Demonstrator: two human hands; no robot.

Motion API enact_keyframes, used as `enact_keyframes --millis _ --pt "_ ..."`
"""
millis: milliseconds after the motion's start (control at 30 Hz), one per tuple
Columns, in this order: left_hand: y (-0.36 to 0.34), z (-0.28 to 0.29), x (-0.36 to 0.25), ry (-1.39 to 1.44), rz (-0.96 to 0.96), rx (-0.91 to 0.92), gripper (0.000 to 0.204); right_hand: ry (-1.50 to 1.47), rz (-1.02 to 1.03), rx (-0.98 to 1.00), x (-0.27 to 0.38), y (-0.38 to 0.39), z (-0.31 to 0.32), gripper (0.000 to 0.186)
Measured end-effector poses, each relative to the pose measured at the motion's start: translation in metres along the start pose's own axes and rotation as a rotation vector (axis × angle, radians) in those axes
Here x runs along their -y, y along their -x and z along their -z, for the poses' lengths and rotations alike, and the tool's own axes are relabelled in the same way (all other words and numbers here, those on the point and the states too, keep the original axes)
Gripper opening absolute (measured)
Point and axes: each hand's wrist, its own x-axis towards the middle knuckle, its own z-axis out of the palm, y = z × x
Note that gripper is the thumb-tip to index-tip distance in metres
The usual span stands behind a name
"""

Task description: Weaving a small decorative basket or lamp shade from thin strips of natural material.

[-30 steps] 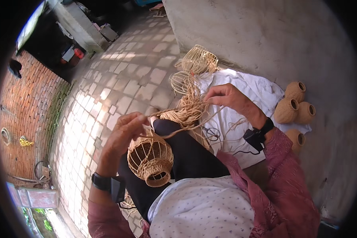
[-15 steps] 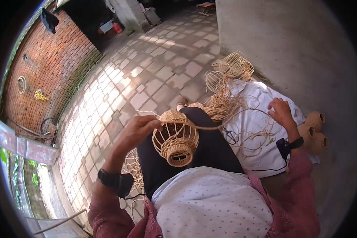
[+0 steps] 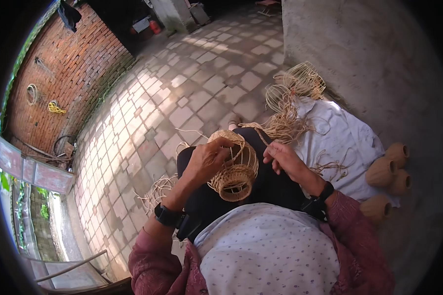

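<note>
A small woven basket with a round body, open upright ribs and a narrow braided neck rests on my lap between the thighs, its mouth tipped toward me. My left hand closes over the upper left of the body with bent fingers; what lies under the fingertips is partly hidden. Just right of the basket, my right hand pinches a tan cord between thumb and fingers. The cord slants up and left from there to the far side of the basket.
Bundles of loose tan strands and open rib frames lie ahead on the right. A white cloth spreads there, with several round brown woven vessels along its edge. More loose strands lie on the paving at my left.
My right hand has come in from over the white cloth to the basket's right side, bringing the cord with it. My left hand has moved onto the basket body. The view has shifted slightly.
</note>
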Motion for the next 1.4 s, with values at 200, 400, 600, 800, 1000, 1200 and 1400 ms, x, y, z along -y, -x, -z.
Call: enact_keyframes --millis 200,400,600,800,1000,1200,1400 --pt "-0.003 -0.021 0.002 -0.010 0.028 0.101 0.023 -0.441 -0.112 0.141 -0.020 -0.013 -0.017 0.027" --pt "0.022 -0.020 0.006 0.642 0.282 -0.071 0.024 -0.139 0.137 0.156 0.024 -0.034 -0.032 0.028" --pt "0.067 -0.057 0.061 0.891 0.398 -0.218 0.016 0.376 0.101 0.353 0.063 -0.024 -0.065 0.020" --pt "0.077 -0.034 0.059 0.838 0.439 -0.210 0.017 0.680 0.664 -0.174 0.028 0.005 -0.029 0.014" --pt "0.062 -0.020 0.021 -0.057 0.112 -0.507 0.023 0.290 0.145 -0.092 0.006 0.046 -0.014 0.012" --pt "0.027 -0.027 -0.014 -0.202 -0.390 -0.201 0.020 0.463 -0.027 -0.107 0.003 0.052 -0.010 0.014" --pt "0.001 -0.034 -0.031 -0.383 -0.522 -0.012 0.026 0.533 0.036 -0.079 -0.015 0.046 -0.004 0.019"
